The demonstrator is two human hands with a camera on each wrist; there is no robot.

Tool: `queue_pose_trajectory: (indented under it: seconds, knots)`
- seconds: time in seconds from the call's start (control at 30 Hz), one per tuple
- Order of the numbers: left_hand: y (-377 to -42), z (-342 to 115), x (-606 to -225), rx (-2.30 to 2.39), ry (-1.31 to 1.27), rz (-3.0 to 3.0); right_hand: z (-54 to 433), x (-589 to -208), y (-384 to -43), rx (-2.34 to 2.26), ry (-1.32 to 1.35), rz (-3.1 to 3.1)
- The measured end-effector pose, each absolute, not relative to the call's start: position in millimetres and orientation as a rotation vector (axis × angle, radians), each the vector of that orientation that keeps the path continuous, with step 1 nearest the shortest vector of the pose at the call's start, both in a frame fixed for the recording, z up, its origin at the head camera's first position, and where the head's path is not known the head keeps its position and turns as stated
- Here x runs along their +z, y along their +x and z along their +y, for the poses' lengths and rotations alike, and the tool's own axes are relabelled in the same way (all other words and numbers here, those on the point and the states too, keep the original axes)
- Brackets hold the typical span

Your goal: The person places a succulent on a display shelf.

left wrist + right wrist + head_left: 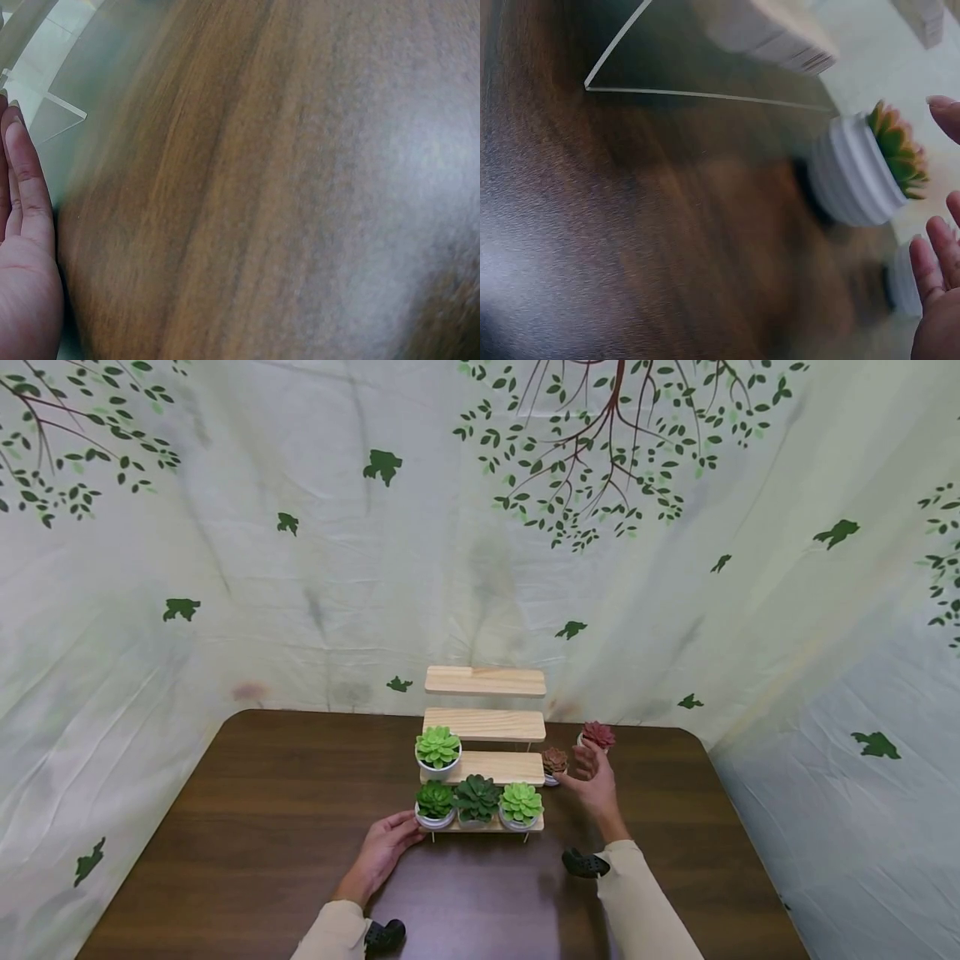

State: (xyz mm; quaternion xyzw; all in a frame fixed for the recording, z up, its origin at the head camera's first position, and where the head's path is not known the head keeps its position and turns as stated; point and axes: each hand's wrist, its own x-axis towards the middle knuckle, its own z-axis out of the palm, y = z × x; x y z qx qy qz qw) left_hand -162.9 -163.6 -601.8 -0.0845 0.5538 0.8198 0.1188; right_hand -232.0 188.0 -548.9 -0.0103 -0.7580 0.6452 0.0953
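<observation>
A tiered wooden stand on the table bears potted succulents. Its lowest step carries a green succulent, a dark green one and a light green one; another light green succulent sits at the left of the step above. At the lowest step's left end is my left hand, its fingers straight beside the pot there. Right of the stand, my right hand reaches between a brownish succulent and a dark red one. Its thumb and fingers are apart in the right wrist view, near a white ribbed pot.
The brown wooden table has rounded far corners. A pale curtain printed with leaves and branches hangs behind it and at the sides. In the right wrist view, a clear panel edge of the stand stands on the table.
</observation>
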Motion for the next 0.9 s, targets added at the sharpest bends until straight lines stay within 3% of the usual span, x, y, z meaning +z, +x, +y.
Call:
queue_pose_trajectory:
  seconds: [0.47,0.9]
  knots:
    - [-161,-162,-600,2.404,-0.219,1.635,187,-586,-236,2.079,-0.161,-2.303]
    - [-161,-164,-600,2.406,-0.219,1.620,171,-583,-245,1.905,-0.210,-2.463]
